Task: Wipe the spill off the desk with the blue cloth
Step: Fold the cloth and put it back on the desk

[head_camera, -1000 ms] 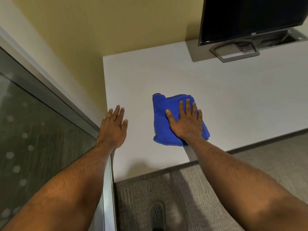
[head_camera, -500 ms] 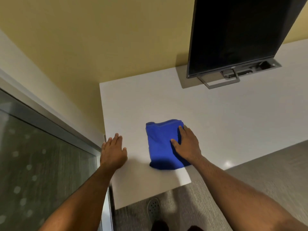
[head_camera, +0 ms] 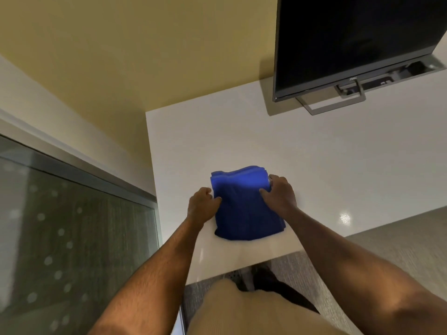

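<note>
The blue cloth (head_camera: 244, 209) lies folded on the white desk (head_camera: 314, 165), near its front left corner. My left hand (head_camera: 202, 204) pinches the cloth's left edge, thumb on top. At the cloth's right edge, my right hand (head_camera: 280, 195) grips it with curled fingers. No spill shows on the desk; a small glare spot sits right of the cloth.
A dark monitor (head_camera: 348, 42) on a grey stand (head_camera: 336, 102) stands at the back right of the desk. A yellow wall runs behind, and a frosted glass partition (head_camera: 72, 238) borders the desk's left side. Carpet and my legs lie below the front edge.
My left hand moved from the bare desk onto the cloth's left edge. My right hand shifted from lying flat on the cloth to gripping its right edge. The camera moved closer.
</note>
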Motion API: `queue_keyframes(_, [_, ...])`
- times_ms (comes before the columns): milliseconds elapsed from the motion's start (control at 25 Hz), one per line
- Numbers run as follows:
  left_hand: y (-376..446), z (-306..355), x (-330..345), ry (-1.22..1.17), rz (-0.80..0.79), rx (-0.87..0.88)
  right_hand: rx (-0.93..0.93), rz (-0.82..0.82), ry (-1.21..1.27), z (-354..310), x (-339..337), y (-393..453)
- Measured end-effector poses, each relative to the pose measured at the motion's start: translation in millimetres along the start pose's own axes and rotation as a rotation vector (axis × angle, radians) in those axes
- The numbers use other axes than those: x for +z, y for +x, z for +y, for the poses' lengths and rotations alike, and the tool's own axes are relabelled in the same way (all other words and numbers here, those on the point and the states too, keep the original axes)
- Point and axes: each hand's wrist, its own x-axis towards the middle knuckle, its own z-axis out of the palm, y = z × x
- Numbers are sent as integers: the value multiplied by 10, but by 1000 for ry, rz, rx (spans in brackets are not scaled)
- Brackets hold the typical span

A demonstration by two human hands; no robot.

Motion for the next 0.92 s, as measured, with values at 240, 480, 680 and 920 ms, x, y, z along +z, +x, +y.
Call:
queue_keyframes(240, [66, 192, 119, -389, 11, -333, 302, -159, 57, -169, -92, 230])
queue_keyframes(480, [83, 185, 161, -411, 63, -357, 189, -182, -107, -282, -7, 204])
queue_keyframes(680, [7, 172, 161, -280, 103, -226, 126, -107, 105, -256, 95, 132])
queue_keyframes(920, [-116, 43, -11, -344, 208, 1, -193, -126, 249, -199, -36, 175])
